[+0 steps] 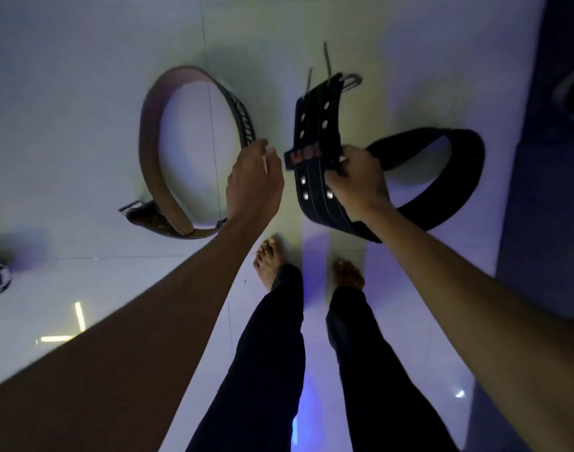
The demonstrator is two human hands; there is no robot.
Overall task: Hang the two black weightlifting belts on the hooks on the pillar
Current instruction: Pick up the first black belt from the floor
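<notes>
I have just one view, from the head-worn camera, wide-angle and pointed almost straight down past my forearms to the tiled floor and my bare feet. It sits close above the hands; edges bend and dim, so the far right is probably darker flooring

Two belts, one still on the floor

The left belt sits on the white tiled floor curled into an open loop on its edge, brownish lining inside, white lettering on its black outside, metal buckle at its near-left end. The right belt is all black, with rows of holes, rivets and a metal buckle up top, its strap raised while its loop trails right.
</notes>
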